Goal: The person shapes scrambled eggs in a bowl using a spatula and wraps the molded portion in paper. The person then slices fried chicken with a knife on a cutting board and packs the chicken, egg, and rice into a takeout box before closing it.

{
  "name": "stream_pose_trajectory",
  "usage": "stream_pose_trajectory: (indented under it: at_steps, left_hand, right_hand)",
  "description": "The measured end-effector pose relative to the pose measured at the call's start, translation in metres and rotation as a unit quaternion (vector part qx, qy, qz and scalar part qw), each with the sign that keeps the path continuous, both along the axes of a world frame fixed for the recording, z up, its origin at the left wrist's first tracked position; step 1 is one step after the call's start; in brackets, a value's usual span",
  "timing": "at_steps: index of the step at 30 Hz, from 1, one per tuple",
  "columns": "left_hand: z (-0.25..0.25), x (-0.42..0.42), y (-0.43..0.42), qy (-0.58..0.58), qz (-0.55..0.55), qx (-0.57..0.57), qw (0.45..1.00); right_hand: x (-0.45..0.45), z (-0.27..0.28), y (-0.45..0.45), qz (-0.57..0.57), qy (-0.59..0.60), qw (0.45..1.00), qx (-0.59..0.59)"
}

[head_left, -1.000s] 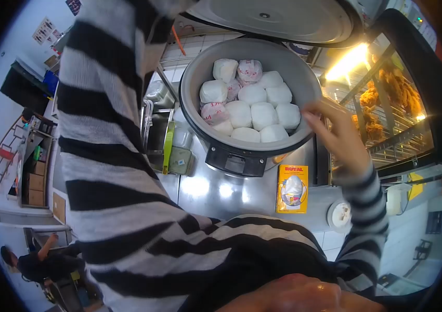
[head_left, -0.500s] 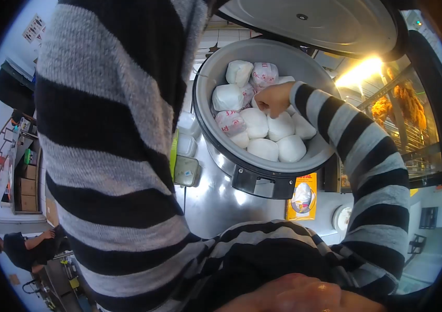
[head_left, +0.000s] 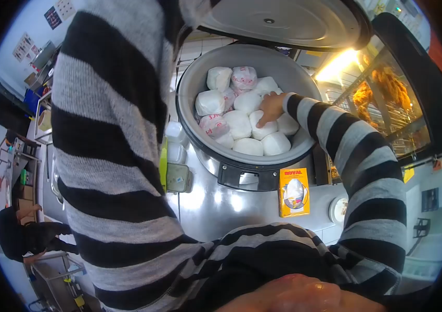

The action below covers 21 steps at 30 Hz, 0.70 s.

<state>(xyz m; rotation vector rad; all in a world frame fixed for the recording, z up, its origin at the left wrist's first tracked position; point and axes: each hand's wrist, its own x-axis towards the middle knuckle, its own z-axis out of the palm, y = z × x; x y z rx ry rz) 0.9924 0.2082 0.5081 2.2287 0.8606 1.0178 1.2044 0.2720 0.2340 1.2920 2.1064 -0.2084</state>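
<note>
A large grey-lined round cooker pot holds several round white paper-wrapped bundles. Some wrappers carry red print, like the printed bundle on the left side. My right hand reaches inside the pot, fingers spread over a white bundle near the right side and touching its top. My left arm, in a striped sleeve, stretches upward past the pot's left side; the hand itself lies outside the view. Above the pot stands the raised lid.
A yellow box marked ROYAL and a white round tub are on the steel counter. Lidded containers sit left of the pot. Right, a lit glass cabinet holds fried food. A person in dark clothes is at far left.
My right hand has moved from the middle bundles toward the right side of the pot, and its curled fingers have spread over a bundle. The view has shifted slightly.
</note>
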Motion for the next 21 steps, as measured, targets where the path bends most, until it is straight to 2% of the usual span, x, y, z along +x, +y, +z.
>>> stream_pose_trajectory:
  at_steps: [3, 5, 7, 10, 11, 12, 13, 15, 17, 19, 21]
  left_hand:
    - [0.003, 0.005, -0.003, -0.011, -0.004, -0.015, 1.000]
    - [0.006, 0.011, -0.004, -0.024, -0.008, -0.031, 0.999]
    - [0.008, 0.018, -0.007, -0.043, -0.011, -0.050, 0.998]
    - [0.013, 0.031, -0.015, -0.093, -0.024, -0.105, 0.990]
    - [0.015, 0.034, -0.020, -0.115, -0.029, -0.134, 0.984]
    - [0.016, 0.039, -0.027, -0.135, -0.036, -0.166, 0.976]
    - [0.013, 0.041, -0.035, -0.152, -0.042, -0.203, 0.966]
    - [-0.002, 0.040, -0.057, -0.182, -0.046, -0.300, 0.935]
    - [-0.032, 0.031, -0.076, -0.206, -0.031, -0.397, 0.894]
    - [-0.087, 0.018, -0.085, -0.215, 0.010, -0.221, 0.951]
    - [-0.114, 0.029, -0.112, -0.124, -0.008, -0.208, 0.970]
  right_hand:
    - [-0.006, 0.003, -0.002, 0.016, 0.020, 1.000, 0.018]
    - [0.004, -0.016, 0.000, -0.012, 0.189, 0.982, 0.010]
    - [0.008, -0.019, -0.015, 0.004, 0.326, 0.943, 0.072]
    - [-0.002, 0.039, -0.062, -0.007, 0.419, 0.898, 0.136]
    - [0.001, 0.038, -0.065, 0.045, 0.487, 0.847, 0.208]
    - [0.001, 0.069, -0.097, 0.012, 0.501, 0.833, 0.234]
    - [0.006, 0.073, -0.115, 0.073, 0.550, 0.772, 0.311]
    - [0.029, 0.120, -0.195, 0.076, 0.557, 0.762, 0.321]
    - [0.066, 0.118, -0.262, 0.097, 0.569, 0.754, 0.313]
    - [0.116, 0.104, -0.322, 0.019, 0.582, 0.782, 0.221]
    - [0.177, 0.077, -0.365, -0.126, 0.656, 0.731, 0.137]
